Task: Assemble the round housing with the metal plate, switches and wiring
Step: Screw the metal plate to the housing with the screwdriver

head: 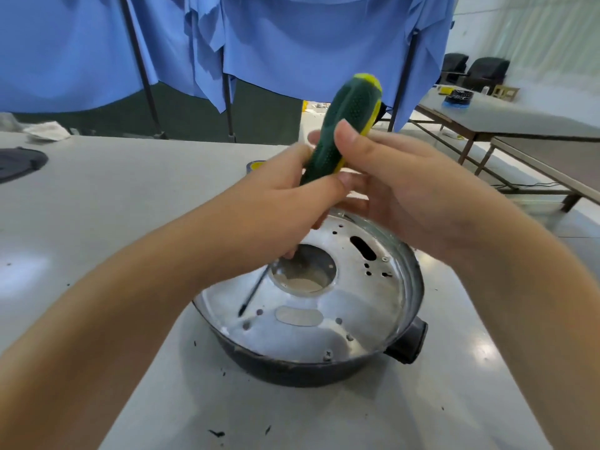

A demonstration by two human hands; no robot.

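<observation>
- Head view: a pale grey table [97, 203], blue cloth [292, 43] hung behind, two more tables at right.
- One round housing [292, 368] on the table, one metal plate [341, 303] inside.
- One screwdriver [344, 125], tip on the plate; left hand [285, 196] and right hand [399, 190] both grip its handle.

I see a pale grey work table [97, 196] running across the foreground, its surface catching soft glare. Behind it, blue cloth sheets [292, 43] hang from dark upright poles [143, 69], with a darker panel [191, 118] below them. To the right, long tables [519, 120] on brown legs stand on a light floor [578, 222], and two black chairs [480, 71] sit against a white wall [532, 30] beyond them.
</observation>
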